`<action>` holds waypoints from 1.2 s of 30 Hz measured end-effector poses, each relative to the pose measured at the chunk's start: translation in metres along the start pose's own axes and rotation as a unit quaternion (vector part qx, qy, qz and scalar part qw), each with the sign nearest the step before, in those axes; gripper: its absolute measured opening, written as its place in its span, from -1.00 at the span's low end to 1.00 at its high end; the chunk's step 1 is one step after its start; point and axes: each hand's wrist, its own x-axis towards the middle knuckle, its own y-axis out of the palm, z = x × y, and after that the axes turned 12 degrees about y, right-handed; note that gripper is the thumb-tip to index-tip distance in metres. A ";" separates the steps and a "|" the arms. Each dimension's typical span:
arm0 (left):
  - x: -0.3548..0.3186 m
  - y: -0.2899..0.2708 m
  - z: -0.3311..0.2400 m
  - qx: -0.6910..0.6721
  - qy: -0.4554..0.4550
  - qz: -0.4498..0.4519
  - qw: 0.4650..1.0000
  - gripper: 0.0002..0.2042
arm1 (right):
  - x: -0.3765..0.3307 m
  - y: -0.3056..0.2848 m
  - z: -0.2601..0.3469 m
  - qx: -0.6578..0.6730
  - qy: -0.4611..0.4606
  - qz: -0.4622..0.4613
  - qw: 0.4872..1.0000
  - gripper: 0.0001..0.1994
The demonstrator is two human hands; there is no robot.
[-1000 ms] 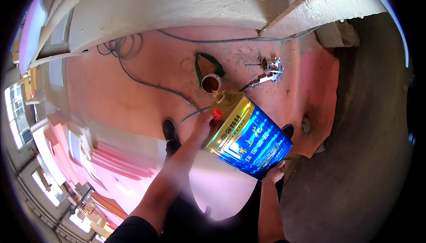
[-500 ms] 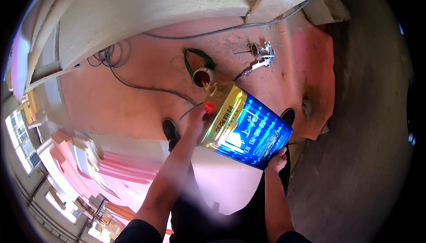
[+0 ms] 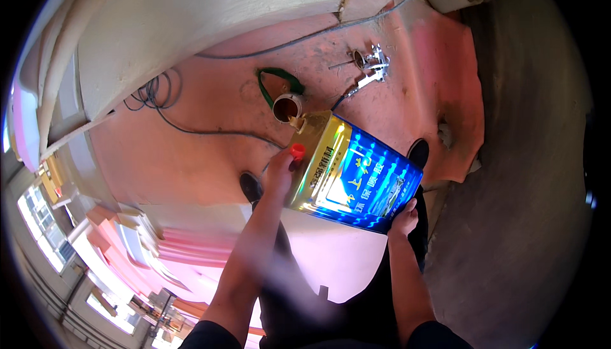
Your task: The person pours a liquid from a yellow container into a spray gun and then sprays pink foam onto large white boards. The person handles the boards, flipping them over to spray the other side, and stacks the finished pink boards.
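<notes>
A rectangular metal can (image 3: pixel 356 174), gold at its top end and shiny blue along its side, is tilted between my two hands. My left hand (image 3: pixel 280 172) is closed at its top end, beside a red cap-like piece (image 3: pixel 297 151); I cannot tell whether that piece is held or fixed to the can. Cupped under the lower corner is my right hand (image 3: pixel 405 218). The can's pale spout (image 3: pixel 296 123) points at the near rim of a small round cup (image 3: pixel 278 114), which has brownish liquid inside. A green strap (image 3: pixel 280 73) loops from the cup.
Right of the cup lies a metal spray gun (image 3: pixel 374 69) joined to a dark hose (image 3: pixel 216 132), which coils at left. Pinkish sheeting (image 3: pixel 191 164) covers the floor around my shoes (image 3: pixel 251 186). A pale, rough block-like structure (image 3: pixel 210 11) runs along the far side.
The view has shifted slightly. The spout sits closer to the cup's near rim, and the amber stream seen between them earlier is harder to make out. Both hands keep their hold.
</notes>
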 end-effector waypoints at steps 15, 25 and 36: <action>0.002 0.004 -0.003 0.031 0.005 0.024 0.999 -0.78 | -0.004 -0.001 -0.002 0.010 0.042 0.011 0.999 -0.36; 0.001 0.004 0.008 0.085 0.065 0.034 0.994 -0.75 | 0.009 0.001 -0.006 0.022 0.022 0.061 0.998 -0.34; -0.006 0.024 -0.042 0.024 -0.044 0.024 0.998 -0.76 | 0.007 0.000 -0.007 0.109 0.049 0.094 0.988 -0.37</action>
